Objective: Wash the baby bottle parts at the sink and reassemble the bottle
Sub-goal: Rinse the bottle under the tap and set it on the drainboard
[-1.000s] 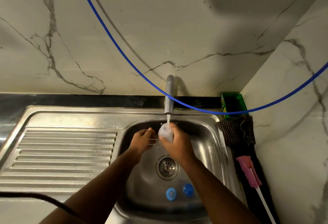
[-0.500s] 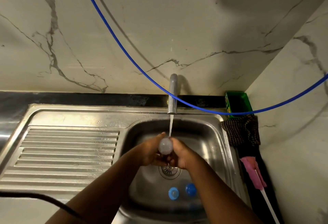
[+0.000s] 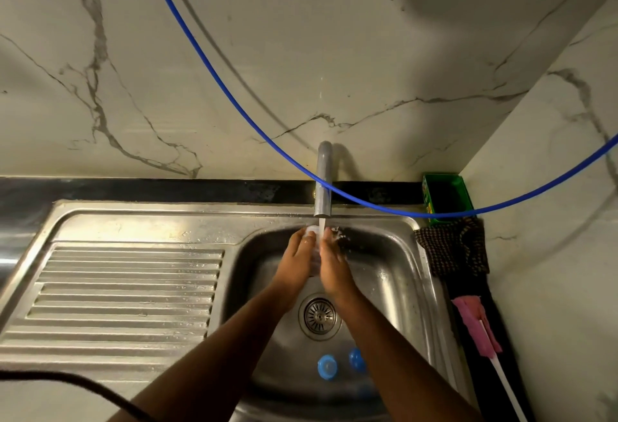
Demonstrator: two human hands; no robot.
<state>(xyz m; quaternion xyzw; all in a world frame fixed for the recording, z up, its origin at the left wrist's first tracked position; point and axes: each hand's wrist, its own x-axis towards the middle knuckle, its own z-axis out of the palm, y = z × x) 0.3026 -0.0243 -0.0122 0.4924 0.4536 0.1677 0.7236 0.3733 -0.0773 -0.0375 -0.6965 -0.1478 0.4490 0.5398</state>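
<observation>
Translucent bottle [image 3: 313, 248] lies lengthwise between our palms under the tap [image 3: 323, 181]; left hand [image 3: 296, 263] and right hand [image 3: 329, 266] both grasp it.

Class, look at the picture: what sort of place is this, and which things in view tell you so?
Most likely a home kitchen or wash area. A steel sink with a ribbed draining board sits against a marble wall, a tap runs water, and a pink bottle brush lies on the counter beside it.

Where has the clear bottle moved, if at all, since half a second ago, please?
Yes: the clear bottle rose towards the tap spout, away from the drain.
</observation>
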